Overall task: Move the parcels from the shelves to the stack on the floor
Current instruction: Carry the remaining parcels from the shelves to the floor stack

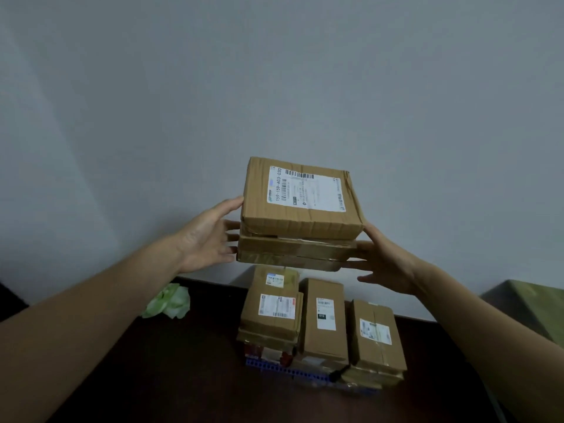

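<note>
Counting held items first: what is off the floor? (Checker)

Two brown parcels, one lying on the other, held in the air before the grey wall (274,71), above the stack. Upper parcel (300,215): thick, near square, white label (305,190) on top reading 159-159-A03-030. Lower parcel (293,251): flatter, with shiny tape along its side. (Clerk)

Hands? (Checker)

Left hand (204,239): at the left side of the pair, fingers straight and spread against the parcels' edges, thumb at the upper parcel's corner. Right hand (387,264): at the right side, fingers straight and spread, touching the lower parcel's end, thumb by the upper parcel's corner. Neither hand curls round anything; the pair sits pressed between them. (Clerk)

Stack on the floor? (Checker)

Stack (323,325): brown labelled parcels in three columns, side by side and touching, on a blue base (274,367) on the dark floor (152,377), near the wall. Number of lower layers: cannot tell. (Clerk)

Other items? (Checker)

Crumpled green-and-white thing (169,300) on the floor, left of the stack and apart from it. Green object (534,306) at the right edge, partly out of view. (Clerk)
</note>
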